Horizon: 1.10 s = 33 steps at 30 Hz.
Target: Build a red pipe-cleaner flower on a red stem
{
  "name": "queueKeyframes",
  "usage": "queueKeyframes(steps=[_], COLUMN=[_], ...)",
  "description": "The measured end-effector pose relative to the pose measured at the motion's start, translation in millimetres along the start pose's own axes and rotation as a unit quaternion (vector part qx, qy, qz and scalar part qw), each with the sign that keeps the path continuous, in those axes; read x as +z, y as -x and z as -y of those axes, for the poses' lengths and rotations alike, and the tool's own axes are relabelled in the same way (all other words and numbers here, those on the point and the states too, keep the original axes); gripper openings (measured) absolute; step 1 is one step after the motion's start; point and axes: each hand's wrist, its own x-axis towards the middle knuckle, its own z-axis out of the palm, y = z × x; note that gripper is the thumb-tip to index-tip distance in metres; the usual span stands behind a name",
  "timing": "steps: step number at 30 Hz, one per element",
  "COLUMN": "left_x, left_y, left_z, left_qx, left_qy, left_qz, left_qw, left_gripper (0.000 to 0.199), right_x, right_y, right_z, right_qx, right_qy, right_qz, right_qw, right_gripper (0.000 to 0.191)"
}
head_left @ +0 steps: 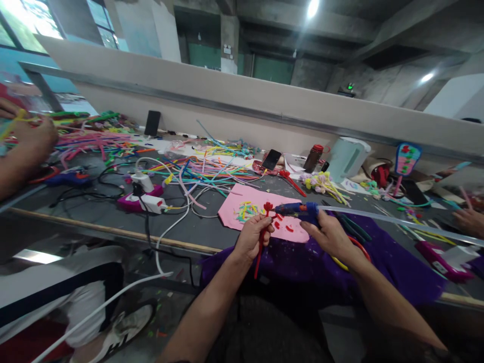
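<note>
My left hand [254, 236] pinches the stem of a red pipe-cleaner flower [268, 206], its tail hanging below my fingers. Wrapped round the handle of a blue hot glue gun [294, 208] is my right hand [333, 236]. The gun's nozzle points left and is at the flower head; whether they touch, I cannot tell. A long clear glue stick [378, 216] runs out of the gun's back to the right. Under both hands lies a pink sheet [242, 194] bearing short yellow, white and teal pipe-cleaner pieces [247, 212] and a few red pieces [289, 228].
Loose pipe cleaners [212, 169] spread across the grey table, with a magenta power strip [130, 202] and white cables to the left. A purple cloth [385, 257] drapes over the front edge. Co-workers' hands [36, 136] show at both sides. A bottle [313, 158] stands behind.
</note>
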Motion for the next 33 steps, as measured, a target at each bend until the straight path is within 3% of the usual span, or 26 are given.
queueKeyframes(steps=[16, 24, 29, 33], left_x=[-0.2, -1.1, -2.7, -4.7], left_y=[0, 0, -1, -1], left_z=[0, -1, -3, -4], left_qx=[0.000, -0.003, -0.031, -0.057], left_qy=[-0.006, -0.003, 0.024, 0.040], left_qz=[0.001, 0.009, 0.030, 0.051], left_qw=[1.000, 1.000, 0.999, 0.996], left_gripper=[0.025, 0.025, 0.024, 0.022], right_x=[1, -2, 17, 42], right_y=[0, -16, -43, -61], right_z=[-3, -14, -42, -65], right_qx=[-0.002, 0.059, 0.114, 0.125], right_qy=[-0.039, -0.164, -0.221, -0.135], right_qz=[-0.009, -0.045, 0.013, 0.061], right_qw=[0.999, 0.984, 0.968, 0.981], right_gripper=[0.025, 0.028, 0.032, 0.035])
